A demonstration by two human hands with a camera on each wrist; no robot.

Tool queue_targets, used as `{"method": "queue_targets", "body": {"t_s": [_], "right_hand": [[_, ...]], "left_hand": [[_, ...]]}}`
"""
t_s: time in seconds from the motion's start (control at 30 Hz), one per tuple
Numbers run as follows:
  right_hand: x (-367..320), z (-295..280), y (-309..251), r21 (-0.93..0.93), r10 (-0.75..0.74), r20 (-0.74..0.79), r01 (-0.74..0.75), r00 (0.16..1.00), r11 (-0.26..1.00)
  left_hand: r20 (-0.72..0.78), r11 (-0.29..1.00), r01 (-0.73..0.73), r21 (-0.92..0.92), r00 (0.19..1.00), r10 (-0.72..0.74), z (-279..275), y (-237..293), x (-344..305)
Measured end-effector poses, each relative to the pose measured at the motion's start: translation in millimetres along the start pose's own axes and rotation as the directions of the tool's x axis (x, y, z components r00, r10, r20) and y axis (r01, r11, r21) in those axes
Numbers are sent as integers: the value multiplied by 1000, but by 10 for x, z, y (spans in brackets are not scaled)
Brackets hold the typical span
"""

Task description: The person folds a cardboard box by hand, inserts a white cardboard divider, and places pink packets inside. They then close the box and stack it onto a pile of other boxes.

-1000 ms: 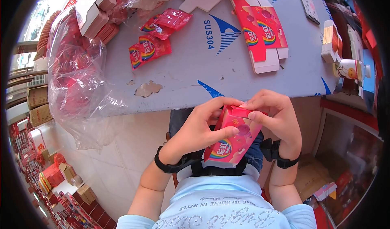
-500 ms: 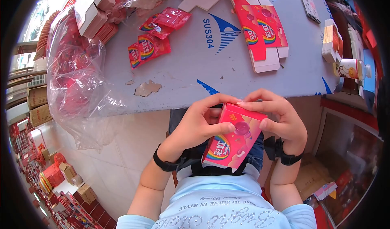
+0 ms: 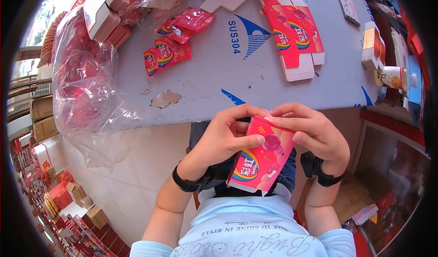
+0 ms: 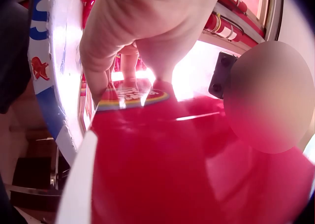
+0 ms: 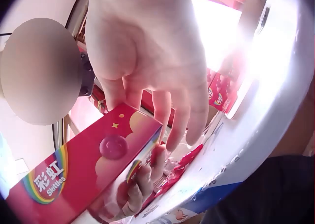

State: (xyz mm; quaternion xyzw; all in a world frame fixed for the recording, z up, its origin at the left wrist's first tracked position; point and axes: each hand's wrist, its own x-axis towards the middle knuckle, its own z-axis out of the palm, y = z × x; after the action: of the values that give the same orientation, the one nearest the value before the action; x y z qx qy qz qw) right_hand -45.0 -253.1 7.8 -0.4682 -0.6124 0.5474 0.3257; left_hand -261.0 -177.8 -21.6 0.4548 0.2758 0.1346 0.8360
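A red Skittles candy box (image 3: 263,156) is held tilted over the lap, just in front of the table's near edge. My left hand (image 3: 226,136) grips its left side, thumb across the printed front and fingers round the back. At the box's far end, my right hand (image 3: 315,131) pinches the right corner, its thumb on the front and its fingers along the top edge. In the right wrist view, the candy box (image 5: 93,160) shows a printed purple candy and a rainbow logo. The top end looks folded down, and the lower end has a white edge sticking out.
A flattened Skittles box (image 3: 296,33) lies on the grey-blue table (image 3: 200,93). Red candy packets (image 3: 166,56) are at its left, beside a clear plastic bag (image 3: 86,88) of more packets. Stacked folded cartons (image 3: 102,22) stand at the back left; a bottle (image 3: 393,77) is on the right.
The top flap, raised a second ago, is now folded down. The box has turned to show more of its front, and my right hand has shifted slightly right.
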Motion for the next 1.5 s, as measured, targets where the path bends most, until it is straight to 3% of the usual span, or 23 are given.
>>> {"method": "queue_targets", "body": {"t_s": [0.17,0.23,0.5,0.67,0.77,0.87,1.0,1.07,1.13,1.2,1.37,1.43,1.5], "right_hand": [[24,-5,-27,95,-5,27,3,1000,995],[53,64,-84,132,59,-27,-55,998,990],[89,75,-56,56,-35,-23,36,999,998],[106,86,-80,89,-42,-157,57,987,994],[71,26,-36,57,-73,-112,79,991,995],[65,17,-45,86,-22,-55,27,998,996],[134,121,-36,31,-62,-156,68,986,997],[152,195,-141,385,245,-305,-116,920,916],[163,170,-136,381,288,-303,-161,908,910],[192,164,-116,415,322,-278,-189,905,890],[387,128,-91,354,263,-424,-108,867,929],[473,70,-95,349,240,-431,-84,870,933],[562,9,-83,346,217,-435,-61,874,936]], "left_hand": [[33,998,64,-2,997,-64,36,66,-1],[23,998,62,-2,998,-62,62,87,10],[22,999,30,-30,999,-29,50,119,29],[-56,981,-92,-169,995,84,47,127,43],[-38,983,-168,-78,985,166,39,111,66],[-12,989,-133,-65,991,133,23,124,60],[-116,985,-157,-66,982,148,44,145,31],[-482,894,-421,-155,822,304,58,120,30],[-510,874,-469,-124,786,349,-36,102,-2],[-691,792,-587,-167,643,330,-73,112,-21],[-746,790,-608,-78,562,359,-181,53,-69],[-712,859,-495,129,557,428,-211,8,-86],[-668,855,-477,203,571,477,-205,22,-128]]}}
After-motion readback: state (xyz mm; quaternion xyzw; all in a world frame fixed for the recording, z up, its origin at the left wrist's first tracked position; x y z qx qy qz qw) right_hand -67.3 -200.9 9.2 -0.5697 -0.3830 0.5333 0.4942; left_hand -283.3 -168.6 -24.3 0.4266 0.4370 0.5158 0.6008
